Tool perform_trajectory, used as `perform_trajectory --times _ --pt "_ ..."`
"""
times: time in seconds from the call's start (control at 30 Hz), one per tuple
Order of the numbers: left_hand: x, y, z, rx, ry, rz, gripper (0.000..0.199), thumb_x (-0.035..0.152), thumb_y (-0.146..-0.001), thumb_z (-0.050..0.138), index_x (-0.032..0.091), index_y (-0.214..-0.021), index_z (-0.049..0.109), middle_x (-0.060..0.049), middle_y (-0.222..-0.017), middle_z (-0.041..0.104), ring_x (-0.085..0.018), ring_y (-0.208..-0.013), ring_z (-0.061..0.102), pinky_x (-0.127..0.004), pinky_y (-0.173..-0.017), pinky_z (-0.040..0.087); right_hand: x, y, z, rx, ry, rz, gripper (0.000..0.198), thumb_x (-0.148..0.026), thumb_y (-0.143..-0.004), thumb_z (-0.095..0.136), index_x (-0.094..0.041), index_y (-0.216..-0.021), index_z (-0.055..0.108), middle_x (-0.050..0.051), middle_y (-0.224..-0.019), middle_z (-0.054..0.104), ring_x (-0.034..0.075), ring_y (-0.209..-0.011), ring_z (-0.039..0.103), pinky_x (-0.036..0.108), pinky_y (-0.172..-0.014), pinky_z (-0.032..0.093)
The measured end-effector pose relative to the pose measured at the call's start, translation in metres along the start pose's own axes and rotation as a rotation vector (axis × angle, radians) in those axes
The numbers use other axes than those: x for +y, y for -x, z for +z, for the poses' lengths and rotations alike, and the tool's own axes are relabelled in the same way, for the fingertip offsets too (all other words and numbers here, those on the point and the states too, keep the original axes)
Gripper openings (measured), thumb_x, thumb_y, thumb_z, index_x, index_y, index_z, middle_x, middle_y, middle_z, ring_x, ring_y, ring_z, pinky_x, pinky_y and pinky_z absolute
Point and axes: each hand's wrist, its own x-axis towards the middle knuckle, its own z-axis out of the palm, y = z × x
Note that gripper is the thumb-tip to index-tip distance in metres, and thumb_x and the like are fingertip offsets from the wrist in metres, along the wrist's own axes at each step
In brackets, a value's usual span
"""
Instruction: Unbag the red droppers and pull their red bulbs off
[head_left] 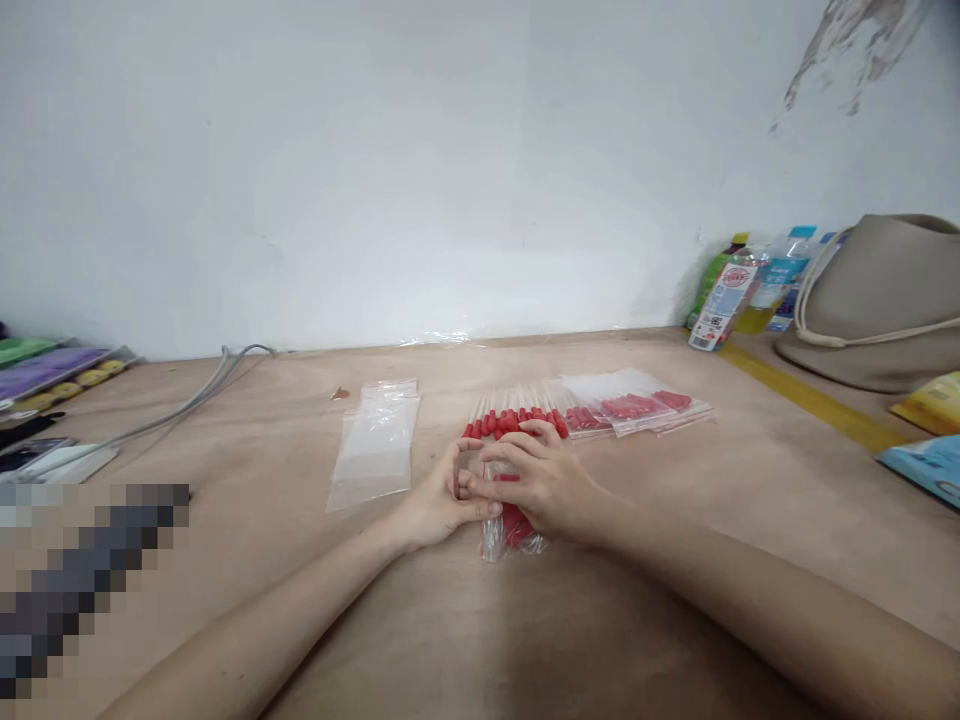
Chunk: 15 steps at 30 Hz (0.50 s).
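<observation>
Between my two hands lies a small clear zip bag (493,540) with red pieces inside. My left hand (442,503) grips the bag's left side, its thumb toward the bag and its fingers curled. Over the top of the bag, my right hand (546,482) bends its fingers toward the left fingertips and covers part of the bag. Just beyond the hands is a row of thin pale sticks with red ends (517,422). Filled zip bags with red pieces (634,404) overlap to the right of the row. To the left lie flat clear zip bags (373,452).
Grey cables (195,402) run along the left of the wooden table (420,630). Purple and yellow packs (56,375) sit at the far left. Several drink bottles (726,300) and a beige hat (874,300) stand at the back right, near yellow and blue packets (926,465).
</observation>
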Motion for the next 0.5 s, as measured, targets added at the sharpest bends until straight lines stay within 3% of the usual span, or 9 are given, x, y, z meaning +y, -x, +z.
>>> perform_trajectory --times 0.27,0.5 --pt "-0.004 -0.001 -0.001 -0.048 -0.112 0.031 0.071 0.02 -0.061 0.074 0.02 -0.116 0.03 0.009 -0.062 0.045 -0.005 -0.055 0.044 -0.02 -0.056 0.034 0.011 0.002 -0.003 -0.067 -0.054 -0.209 0.016 -0.022 -0.089 0.045 -0.025 -0.095 0.06 -0.004 -0.096 0.065 0.013 -0.099 0.049 0.038 -0.095 0.028" --pt "0.001 0.004 -0.004 -0.11 -0.174 0.051 0.056 0.03 -0.074 0.063 0.02 -0.12 0.032 0.007 -0.064 0.046 -0.006 -0.057 0.042 -0.021 -0.058 0.032 0.007 0.011 0.002 0.037 -0.071 -0.15 0.016 -0.014 -0.086 0.046 -0.021 -0.088 0.06 -0.004 -0.084 0.066 0.012 -0.09 0.052 0.035 -0.089 0.035"
